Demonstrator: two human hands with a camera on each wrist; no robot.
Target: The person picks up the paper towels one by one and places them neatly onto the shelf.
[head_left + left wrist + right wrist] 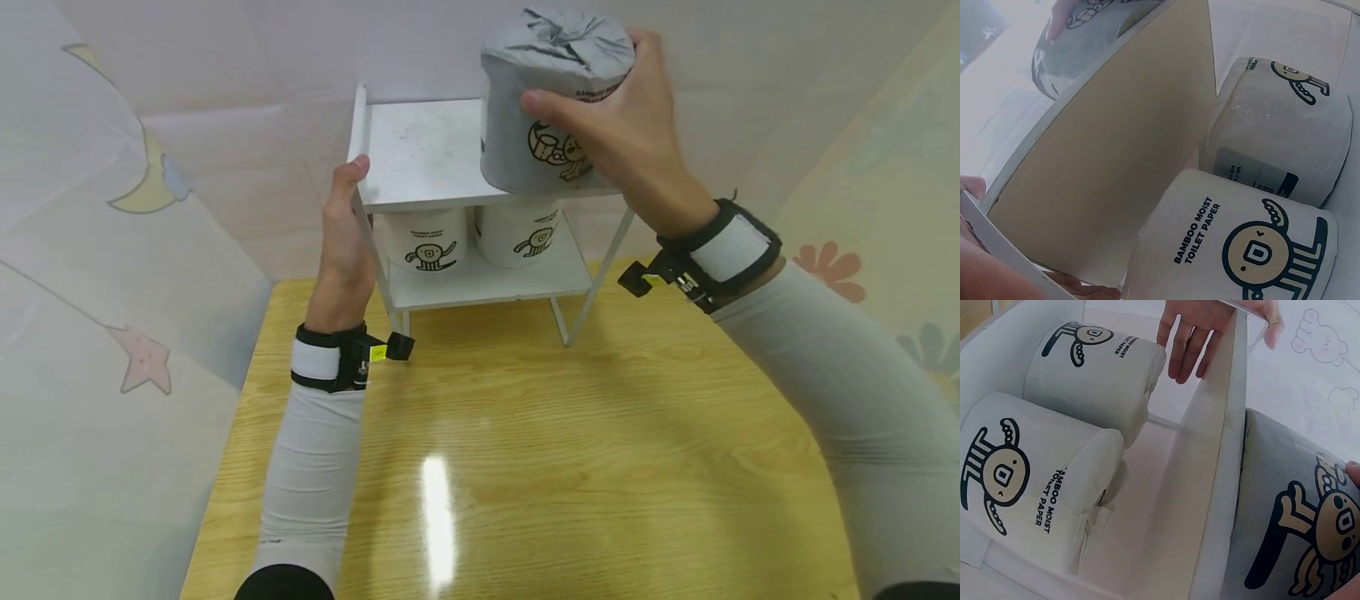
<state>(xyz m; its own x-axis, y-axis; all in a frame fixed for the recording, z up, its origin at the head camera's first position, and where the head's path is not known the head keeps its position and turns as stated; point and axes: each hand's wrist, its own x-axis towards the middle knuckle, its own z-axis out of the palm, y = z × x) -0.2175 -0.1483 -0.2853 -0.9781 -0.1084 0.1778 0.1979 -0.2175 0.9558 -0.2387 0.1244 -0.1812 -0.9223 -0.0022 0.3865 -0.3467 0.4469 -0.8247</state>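
Note:
In the head view my right hand [641, 137] grips a grey-wrapped toilet paper roll [506, 137] from its right side, thumb across the front. The roll stands upright at the right of the top board [427, 150] of a small white two-tier shelf [487, 292]. My left hand [347, 258] holds the shelf's left edge; its thumb lies outside the frame, and its fingers [1188, 350] reach under the board in the right wrist view. Two white-wrapped toilet paper rolls, a left one [427, 237] and a right one [517, 237], stand side by side on the lower tier.
The shelf stands on a wood-grain table [525, 467] near its back edge. Behind it rises a pale wall covering [225, 50], printed on the left with a moon and a star [146, 358], and on the right with flowers [828, 271].

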